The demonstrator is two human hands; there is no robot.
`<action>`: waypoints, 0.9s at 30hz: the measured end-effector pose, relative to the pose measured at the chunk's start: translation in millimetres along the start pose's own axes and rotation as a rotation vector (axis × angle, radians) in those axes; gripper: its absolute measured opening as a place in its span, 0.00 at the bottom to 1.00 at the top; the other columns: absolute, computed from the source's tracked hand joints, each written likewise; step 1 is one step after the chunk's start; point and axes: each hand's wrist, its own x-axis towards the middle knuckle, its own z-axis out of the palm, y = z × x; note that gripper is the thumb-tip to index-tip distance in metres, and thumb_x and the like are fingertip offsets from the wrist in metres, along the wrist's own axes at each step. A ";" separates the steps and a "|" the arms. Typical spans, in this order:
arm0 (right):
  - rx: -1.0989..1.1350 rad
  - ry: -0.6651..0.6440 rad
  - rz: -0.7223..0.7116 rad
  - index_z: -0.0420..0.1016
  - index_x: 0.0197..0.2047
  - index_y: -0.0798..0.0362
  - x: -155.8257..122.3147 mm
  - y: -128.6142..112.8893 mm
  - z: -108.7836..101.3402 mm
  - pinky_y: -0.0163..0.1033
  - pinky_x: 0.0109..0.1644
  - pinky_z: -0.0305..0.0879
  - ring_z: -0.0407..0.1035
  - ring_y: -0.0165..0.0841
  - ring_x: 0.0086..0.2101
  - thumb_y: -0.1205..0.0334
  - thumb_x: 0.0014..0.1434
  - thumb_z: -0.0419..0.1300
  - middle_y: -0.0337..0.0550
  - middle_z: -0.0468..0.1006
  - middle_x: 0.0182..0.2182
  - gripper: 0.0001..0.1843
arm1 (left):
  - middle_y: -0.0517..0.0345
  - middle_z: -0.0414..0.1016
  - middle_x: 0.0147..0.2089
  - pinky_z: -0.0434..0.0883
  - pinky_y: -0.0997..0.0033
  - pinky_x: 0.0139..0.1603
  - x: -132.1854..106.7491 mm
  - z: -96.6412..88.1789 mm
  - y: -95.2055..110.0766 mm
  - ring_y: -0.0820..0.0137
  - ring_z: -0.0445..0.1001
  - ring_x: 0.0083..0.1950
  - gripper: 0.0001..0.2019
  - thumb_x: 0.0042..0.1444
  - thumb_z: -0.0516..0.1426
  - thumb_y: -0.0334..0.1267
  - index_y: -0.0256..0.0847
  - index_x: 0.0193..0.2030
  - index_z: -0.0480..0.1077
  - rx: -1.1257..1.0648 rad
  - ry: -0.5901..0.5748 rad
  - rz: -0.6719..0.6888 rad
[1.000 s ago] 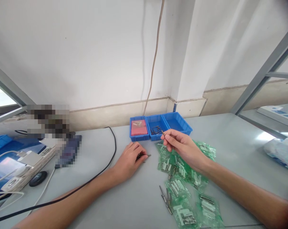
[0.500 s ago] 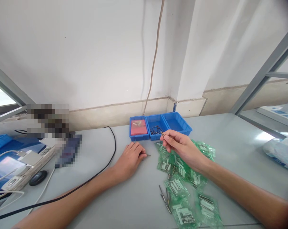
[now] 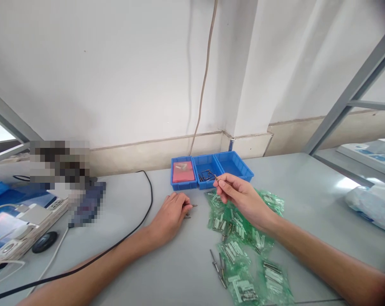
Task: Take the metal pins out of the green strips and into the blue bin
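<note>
Hands both above grey counter [image 3: 186, 272], near green bags. Loose metal pins [image 3: 217, 263] lie on counter just left of green bags [image 3: 243, 250], nearest to camera. Left hand [image 3: 170, 214] rests on counter left of bags, fingers curled closed on few small metal pins [image 3: 192, 206]. Right hand [image 3: 240, 197] hovers over bags, thumb and forefinger pinching one thin pin [image 3: 216, 178]. Pin tip sits at near edge of middle blue tray [image 3: 206, 170], beyond bags, by wall. Black cable [image 3: 149, 199] runs far left of bags.
</note>
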 end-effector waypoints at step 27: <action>0.017 0.009 -0.009 0.76 0.41 0.50 2.9 7.2 -2.6 0.39 0.36 0.58 0.63 0.30 0.29 0.42 0.69 0.64 0.38 0.74 0.33 0.18 | 0.55 0.72 0.44 0.68 0.61 0.50 0.6 -3.1 1.3 0.63 0.69 0.46 0.11 0.78 0.51 0.37 0.42 0.41 0.67 -0.036 0.026 0.044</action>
